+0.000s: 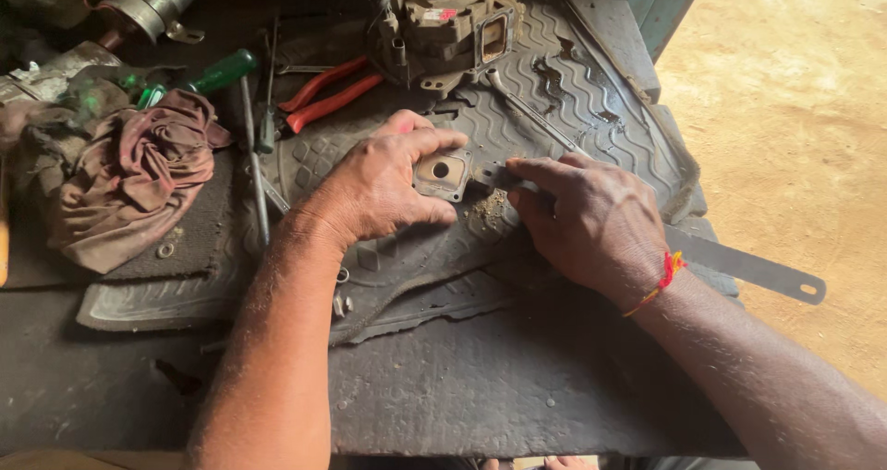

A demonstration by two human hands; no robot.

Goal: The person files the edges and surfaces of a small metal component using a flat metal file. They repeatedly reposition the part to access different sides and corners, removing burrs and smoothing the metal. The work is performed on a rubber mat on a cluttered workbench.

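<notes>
Dark workbench (517,396) w/ ribbed rubber mats on top.
Grooved rubber mat (591,91) covers centre & right; flat dark mat (176,239) at left carries a maroon rag (129,183). Red-handled pliers (328,91), green-handled screwdriver (222,71) & carburettor body (448,22) lie toward the back.

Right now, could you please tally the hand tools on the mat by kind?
Pliers with red handles: 1
Screwdriver with green handle: 1
Flat metal blade in the right hand: 1
Total: 3
The left hand holds a small metal plate, not a tool.
</notes>
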